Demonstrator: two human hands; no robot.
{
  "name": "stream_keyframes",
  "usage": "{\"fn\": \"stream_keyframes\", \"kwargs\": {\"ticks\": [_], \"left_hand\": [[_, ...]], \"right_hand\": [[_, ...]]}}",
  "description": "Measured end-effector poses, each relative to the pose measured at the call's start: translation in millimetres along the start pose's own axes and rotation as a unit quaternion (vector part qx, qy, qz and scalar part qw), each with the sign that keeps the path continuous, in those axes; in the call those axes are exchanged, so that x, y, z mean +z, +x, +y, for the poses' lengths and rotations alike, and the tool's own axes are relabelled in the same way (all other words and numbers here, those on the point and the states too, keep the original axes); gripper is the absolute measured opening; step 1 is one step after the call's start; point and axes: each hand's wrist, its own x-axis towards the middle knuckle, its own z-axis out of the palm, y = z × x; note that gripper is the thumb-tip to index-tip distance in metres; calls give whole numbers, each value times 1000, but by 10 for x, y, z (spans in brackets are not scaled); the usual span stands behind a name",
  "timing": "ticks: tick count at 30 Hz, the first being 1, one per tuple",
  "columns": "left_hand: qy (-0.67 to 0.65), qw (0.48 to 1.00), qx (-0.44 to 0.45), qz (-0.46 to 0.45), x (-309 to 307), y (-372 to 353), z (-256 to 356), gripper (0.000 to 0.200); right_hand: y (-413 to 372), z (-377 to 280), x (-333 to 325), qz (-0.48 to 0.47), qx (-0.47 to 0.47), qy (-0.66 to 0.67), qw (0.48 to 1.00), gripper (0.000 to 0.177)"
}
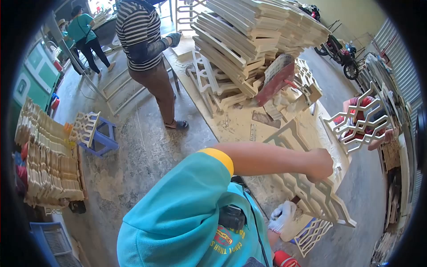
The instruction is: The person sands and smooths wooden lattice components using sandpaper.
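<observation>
My left hand [319, 165] is bare and closed at the upper edge of a pale wooden lattice panel [302, 189], gripping it; the fingertips are hidden from view. The panel has zigzag bars and lies tilted over the table's near end, one end jutting past the edge. My right hand [282, 217] wears a white glove and is closed beside the panel's lower side. At its fingertips shows a small dark brown piece [295, 200], too small to name.
A tall stack of wooden lattice panels [249, 44] fills the table [222, 127], beside a dusty red board [278, 78]. A person in stripes [140, 35] stands across; another person [362, 109] holds a lattice at right. More panels [51, 155] and a blue stool [104, 138] stand left.
</observation>
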Motion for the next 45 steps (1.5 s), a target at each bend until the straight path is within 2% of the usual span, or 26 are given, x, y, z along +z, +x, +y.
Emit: {"fn": "stream_keyframes", "kwargs": {"ticks": [3,9,12,15,21,25,27,28,31,33,36,38,41,42,45], "left_hand": [[17,1000,-12,2,67,87,67,22],[50,998,49,11,29,105,-16,22],[58,996,57,20,42,74,-29,21],[42,998,49,0,11,87,-84,19],[24,994,23,-102,-8,248,-86,21],[30,994,6,-103,40,311,-146,23],[39,993,44,-101,48,314,-168,23],[31,997,26,-59,109,265,-154,22],[76,990,53,-107,26,223,-120,32],[58,991,21,-115,-63,180,-88,36],[64,988,-36,-132,-147,145,-33,42],[72,989,-39,-123,-172,141,-10,42],[76,990,-58,-106,-163,147,-33,37],[76,990,-64,-102,-153,153,-33,34],[90,989,-60,-103,-135,192,-32,34]], "right_hand": [[-44,-56,13,18,0,14,1000,11],[40,-68,8,-7,-21,14,1000,15],[33,-121,94,11,-9,8,1000,17],[80,-137,169,18,-6,5,1000,19],[244,-105,19,2,0,-35,999,23],[272,-116,-8,0,14,-39,999,24],[309,-10,-60,-5,18,-23,1000,23],[344,31,-114,-19,15,-7,1000,23],[306,-6,-72,8,1,-41,999,20],[394,-1,-181,1,7,-92,996,20],[402,-36,-203,16,17,-43,999,22],[475,53,-268,22,4,-8,1000,23],[317,-84,-99,-14,20,-45,999,23],[322,-95,-182,-24,56,-8,998,23],[455,-9,-250,10,-1,29,1000,22]]}}
